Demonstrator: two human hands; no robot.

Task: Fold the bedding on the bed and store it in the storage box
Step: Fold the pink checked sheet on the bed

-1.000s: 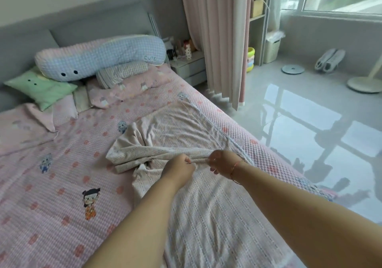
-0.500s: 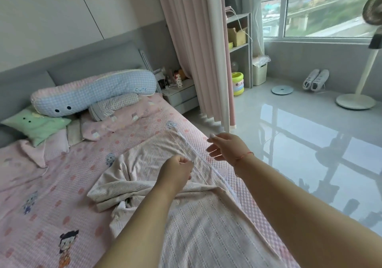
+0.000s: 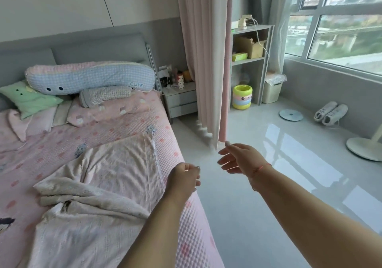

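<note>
Low and left of centre, the cream blanket (image 3: pixel 107 187) lies rumpled on the pink bed (image 3: pixel 192 232), its right edge running toward the bed's side. At centre, the left hand (image 3: pixel 183 180) hovers with fingers curled; whether it pinches that edge cannot be told. The right hand (image 3: pixel 239 157), right of centre, hangs open over the floor (image 3: pixel 268 205). 1 second ago, both hands pinched the blanket's fold together.

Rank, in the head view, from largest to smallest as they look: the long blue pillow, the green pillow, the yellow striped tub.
1. long blue pillow
2. green pillow
3. yellow striped tub
</note>
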